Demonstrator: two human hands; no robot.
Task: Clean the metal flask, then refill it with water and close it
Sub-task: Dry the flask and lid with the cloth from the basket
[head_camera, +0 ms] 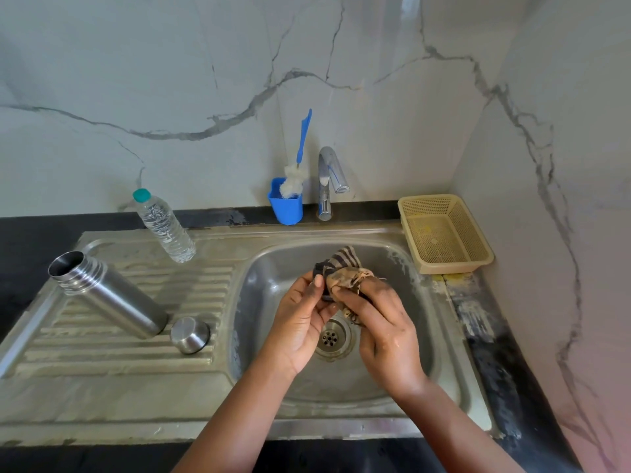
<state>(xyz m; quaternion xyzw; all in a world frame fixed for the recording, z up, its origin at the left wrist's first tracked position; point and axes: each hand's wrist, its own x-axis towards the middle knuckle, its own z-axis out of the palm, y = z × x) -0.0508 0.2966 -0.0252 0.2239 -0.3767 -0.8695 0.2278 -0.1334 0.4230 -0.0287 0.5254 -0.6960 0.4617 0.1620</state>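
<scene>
The metal flask (109, 294) stands open on the ribbed drainboard at the left, its threaded mouth uncovered. Its steel cap (190, 334) sits beside its base. Over the sink basin (273, 268) both hands hold a crumpled striped cloth (343, 269): my left hand (300, 319) pinches its dark edge, and my right hand (379, 322) grips the brownish bunched part. Both hands are well to the right of the flask, above the drain (330, 337).
A clear plastic water bottle (163, 226) with a teal cap stands behind the flask. A blue holder (286, 208) with a bottle brush (297, 165) sits beside the tap (329, 180). A beige basket (444, 232) rests at the back right. Marble walls close in behind and at the right.
</scene>
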